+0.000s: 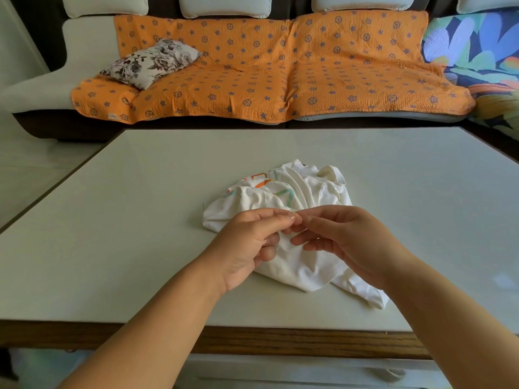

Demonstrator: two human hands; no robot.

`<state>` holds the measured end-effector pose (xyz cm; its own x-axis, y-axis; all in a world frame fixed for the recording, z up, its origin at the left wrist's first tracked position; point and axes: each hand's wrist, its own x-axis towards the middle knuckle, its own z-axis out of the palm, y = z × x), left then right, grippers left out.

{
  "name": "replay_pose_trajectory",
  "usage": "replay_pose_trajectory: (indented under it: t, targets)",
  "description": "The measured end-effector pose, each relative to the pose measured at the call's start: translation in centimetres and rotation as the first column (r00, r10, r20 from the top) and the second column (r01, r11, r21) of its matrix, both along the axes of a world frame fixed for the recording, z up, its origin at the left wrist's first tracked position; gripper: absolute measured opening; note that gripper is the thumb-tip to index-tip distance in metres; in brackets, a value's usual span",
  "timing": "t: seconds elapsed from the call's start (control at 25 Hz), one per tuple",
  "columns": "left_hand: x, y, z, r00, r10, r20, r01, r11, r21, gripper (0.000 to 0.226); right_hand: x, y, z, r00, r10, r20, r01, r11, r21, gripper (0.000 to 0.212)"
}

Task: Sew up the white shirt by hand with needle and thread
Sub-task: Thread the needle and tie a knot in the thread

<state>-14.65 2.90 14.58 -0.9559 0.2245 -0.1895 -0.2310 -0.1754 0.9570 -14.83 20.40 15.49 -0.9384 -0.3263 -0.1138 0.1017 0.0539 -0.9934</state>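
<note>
The white shirt (295, 192), crumpled and showing orange and teal print, lies on the pale table (140, 206) a little right of centre. My left hand (250, 242) and my right hand (345, 237) hover just above its near part, fingertips meeting at the middle. The left thumb and forefinger are pinched together against the right fingertips. Whatever they pinch is too thin to make out; no needle or thread shows clearly. A thin dark sliver (204, 205) pokes up at the shirt's left edge.
The table has a wooden front edge (280, 341) close to me. Beyond it stands a sofa with an orange patterned cover (266, 71) and a floral cushion (151, 61). A colourful leaf-print cloth (477, 49) is at the far right.
</note>
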Motion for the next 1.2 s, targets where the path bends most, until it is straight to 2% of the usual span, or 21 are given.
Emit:
replay_pose_trajectory:
  t: [0.36,0.56,0.76,0.96,1.08,1.2]
  targets:
    - [0.4,-1.2,0.4,0.988,-0.128,-0.087,0.113,0.98,-0.165,0.019,0.5,0.0,0.8,0.988,-0.031,-0.149,0.061,0.978,0.198,0.013]
    - [0.6,-1.5,0.3,0.985,-0.154,-0.08,0.136,0.971,-0.196,0.018,1.2,-0.6,0.5,0.967,-0.05,-0.248,0.145,0.914,0.378,0.009]
    - [0.7,-1.4,0.7,0.988,-0.152,-0.035,0.148,0.984,-0.101,0.024,1.3,-0.8,0.4,0.966,-0.064,-0.25,0.149,0.931,0.334,0.01]
    - [0.8,-1.0,0.8,0.998,-0.062,0.02,0.063,0.998,-0.028,0.026,1.4,-0.7,0.6,0.973,-0.068,-0.218,0.129,0.953,0.275,0.011]
    - [0.8,-0.8,0.7,1.0,-0.008,-0.001,0.008,0.997,-0.071,0.026,1.4,-0.8,0.5,0.977,-0.063,-0.205,0.114,0.962,0.249,0.011]
    - [1.1,-0.6,0.5,0.995,0.053,-0.089,-0.069,0.979,-0.194,0.021,1.3,-0.8,0.4,0.978,-0.063,-0.2,0.108,0.968,0.225,0.011]
